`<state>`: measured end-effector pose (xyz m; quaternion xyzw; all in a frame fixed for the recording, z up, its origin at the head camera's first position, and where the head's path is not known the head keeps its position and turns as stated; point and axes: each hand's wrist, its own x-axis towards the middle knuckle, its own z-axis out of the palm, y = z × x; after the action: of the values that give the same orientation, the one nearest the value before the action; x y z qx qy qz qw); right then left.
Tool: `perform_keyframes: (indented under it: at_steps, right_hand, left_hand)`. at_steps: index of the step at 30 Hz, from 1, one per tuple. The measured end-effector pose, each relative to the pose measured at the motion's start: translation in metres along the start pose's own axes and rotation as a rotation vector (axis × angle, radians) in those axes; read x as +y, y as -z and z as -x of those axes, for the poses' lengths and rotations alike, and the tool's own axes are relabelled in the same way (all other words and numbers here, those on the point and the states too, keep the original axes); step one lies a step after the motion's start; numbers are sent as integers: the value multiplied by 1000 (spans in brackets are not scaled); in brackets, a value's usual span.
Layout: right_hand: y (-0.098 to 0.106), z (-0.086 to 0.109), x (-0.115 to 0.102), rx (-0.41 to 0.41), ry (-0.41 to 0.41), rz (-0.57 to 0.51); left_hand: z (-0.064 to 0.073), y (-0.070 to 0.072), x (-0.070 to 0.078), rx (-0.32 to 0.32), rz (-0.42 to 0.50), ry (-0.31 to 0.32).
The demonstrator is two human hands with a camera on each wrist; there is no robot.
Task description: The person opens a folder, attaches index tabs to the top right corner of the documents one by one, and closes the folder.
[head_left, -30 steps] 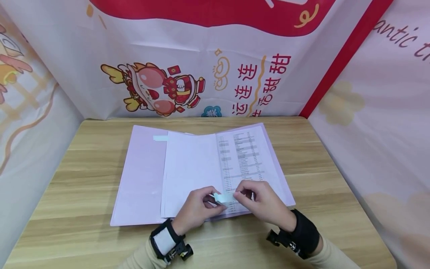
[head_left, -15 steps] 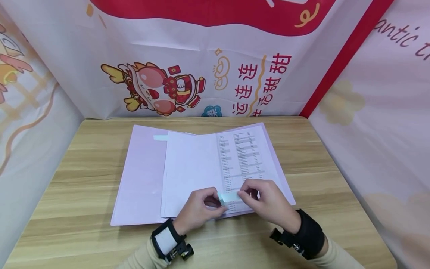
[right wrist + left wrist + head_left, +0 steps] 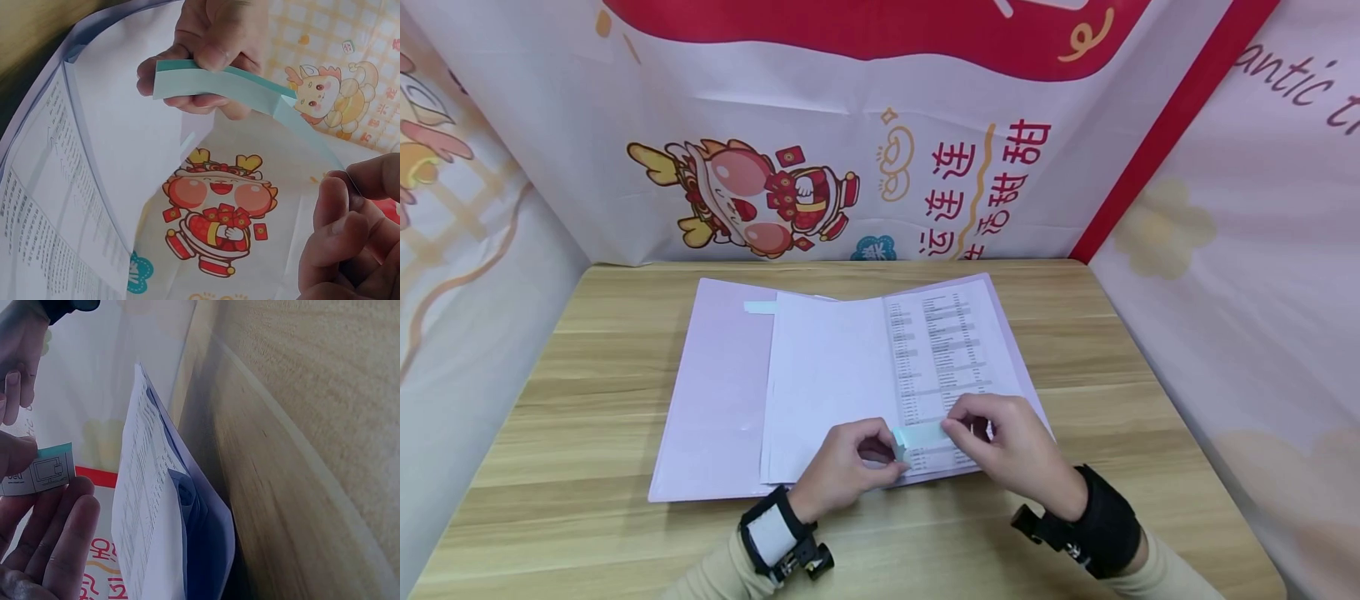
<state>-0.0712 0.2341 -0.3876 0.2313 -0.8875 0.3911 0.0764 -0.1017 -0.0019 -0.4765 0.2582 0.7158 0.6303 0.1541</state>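
Note:
My left hand (image 3: pixel 846 467) pinches a small pad of pale teal sticky notes (image 3: pixel 212 85) between thumb and fingers. Its underside, printed with a line drawing, faces the left wrist camera. From one end of the pad a thin sticky note (image 3: pixel 315 136) stretches up, peeled most of the way along. The right hand (image 3: pixel 1011 446) pinches that note's free end between thumb and forefinger. Both hands are above the lower part of a printed list page (image 3: pixel 955 342) in an open lilac folder (image 3: pixel 711 408).
Facing the list is a blank white page (image 3: pixel 831 367). Another teal sticky note (image 3: pixel 760 307) sticks out past its upper left edge. The folder lies on a wooden table (image 3: pixel 587 400), with printed cloth (image 3: pixel 820 92) hanging behind it and at both sides.
The right hand has moved right and slightly away from me, drawing the note out from the pad. My left hand has shifted only slightly to the right; the folder stays put.

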Motion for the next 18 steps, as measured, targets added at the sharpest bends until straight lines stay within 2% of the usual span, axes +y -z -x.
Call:
perform_keyframes:
  at_steps: [8, 18]
  right_hand:
    - [4, 3, 1, 17, 5, -11]
    - [9, 4, 3, 39, -39, -7]
  left_hand:
    - [0, 0, -1, -12, 1, 16]
    - [0, 0, -5, -19, -30, 6]
